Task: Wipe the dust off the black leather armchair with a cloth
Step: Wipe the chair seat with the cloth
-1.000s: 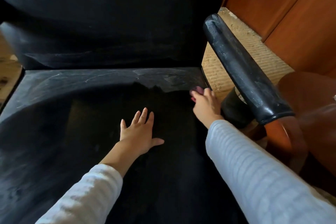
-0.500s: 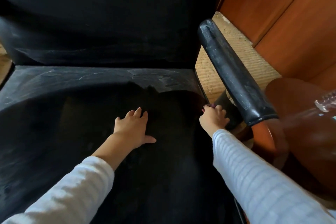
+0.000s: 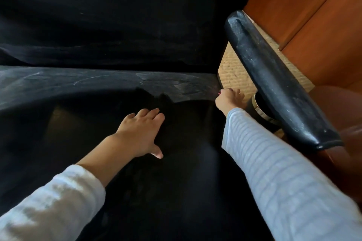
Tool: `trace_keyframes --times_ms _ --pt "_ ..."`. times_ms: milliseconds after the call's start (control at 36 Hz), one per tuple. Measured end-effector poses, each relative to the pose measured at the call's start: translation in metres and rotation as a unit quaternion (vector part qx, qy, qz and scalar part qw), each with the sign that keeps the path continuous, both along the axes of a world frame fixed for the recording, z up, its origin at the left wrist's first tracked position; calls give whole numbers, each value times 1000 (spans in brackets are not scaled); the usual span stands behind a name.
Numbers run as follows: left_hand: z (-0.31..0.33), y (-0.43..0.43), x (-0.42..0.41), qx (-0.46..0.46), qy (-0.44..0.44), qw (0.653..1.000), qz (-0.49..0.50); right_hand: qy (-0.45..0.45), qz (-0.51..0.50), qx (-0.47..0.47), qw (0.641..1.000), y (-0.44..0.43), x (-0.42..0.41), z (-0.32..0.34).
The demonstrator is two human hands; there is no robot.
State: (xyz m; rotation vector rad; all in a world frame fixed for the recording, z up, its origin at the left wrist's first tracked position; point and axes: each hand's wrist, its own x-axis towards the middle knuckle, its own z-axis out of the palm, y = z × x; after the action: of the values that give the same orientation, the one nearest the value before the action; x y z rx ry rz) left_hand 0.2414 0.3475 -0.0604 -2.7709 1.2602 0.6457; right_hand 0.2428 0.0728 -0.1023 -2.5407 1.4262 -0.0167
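Left hand (image 3: pixel 140 133) lies flat & open on the armchair seat (image 3: pixel 58 92), holding nothing, prob. bracing while she leans in. Right hand (image 3: pixel 230 99) is curled at the seat's far right edge; a sliver of pinkish cloth (image 3: pixel 219 93) peeks from the fingers, so likely working that side seam. Dust still grey along the far strip. Dusty armrest (image 3: pixel 274 76) & its post (image 3: pixel 258 106) crowd the right; wood panel (image 3: pixel 313 15) beyond.

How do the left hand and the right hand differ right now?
The left hand lies flat and open on the seat's dark middle; the right hand is closed at the seat's right edge beside the armrest. A sliver of reddish cloth shows at the right hand; the left holds nothing. Both wear pale sleeves.
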Motion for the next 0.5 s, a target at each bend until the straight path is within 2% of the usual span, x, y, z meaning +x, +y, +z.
trace_keyframes --times_ms 500 --pt "7 3 -6 -7 90 994 66 5 174 -40 984 81 -65 20"
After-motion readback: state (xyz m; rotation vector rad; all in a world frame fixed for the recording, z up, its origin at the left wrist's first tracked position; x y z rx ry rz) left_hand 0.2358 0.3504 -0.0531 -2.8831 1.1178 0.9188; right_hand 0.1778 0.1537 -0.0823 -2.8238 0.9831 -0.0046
